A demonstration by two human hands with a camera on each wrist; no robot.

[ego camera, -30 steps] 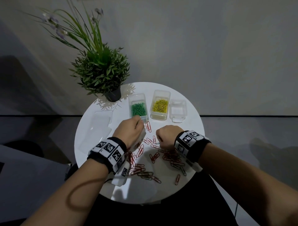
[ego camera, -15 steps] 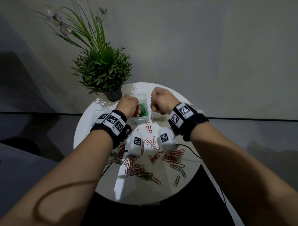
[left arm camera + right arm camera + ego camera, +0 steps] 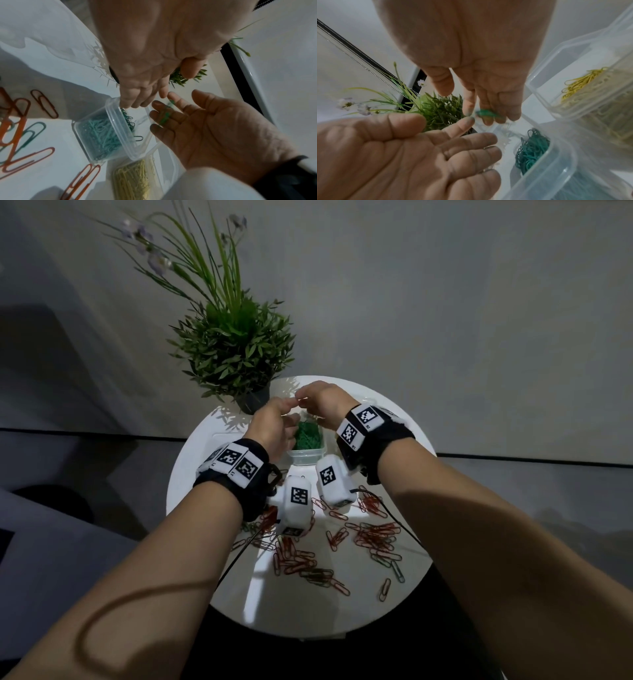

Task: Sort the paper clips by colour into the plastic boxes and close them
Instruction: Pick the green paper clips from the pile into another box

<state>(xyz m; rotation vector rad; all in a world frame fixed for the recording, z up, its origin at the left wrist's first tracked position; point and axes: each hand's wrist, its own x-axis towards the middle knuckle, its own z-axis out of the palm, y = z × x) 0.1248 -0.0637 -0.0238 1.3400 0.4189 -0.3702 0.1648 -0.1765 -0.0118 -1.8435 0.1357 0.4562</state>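
Over the open green box at the far side of the round white table, both my hands meet, fingertips almost touching. My right hand is spread palm-up, fingers relaxed, with a few green paper clips lying loose across them. My left hand hangs beside it, fingers straight and relaxed, holding nothing. The box is heaped with green clips; the yellow box of yellow clips stands just beside it, also open. Red clips, with a few dark ones among them, lie scattered on the near half of the table. A potted plant stands at the table's far left edge.
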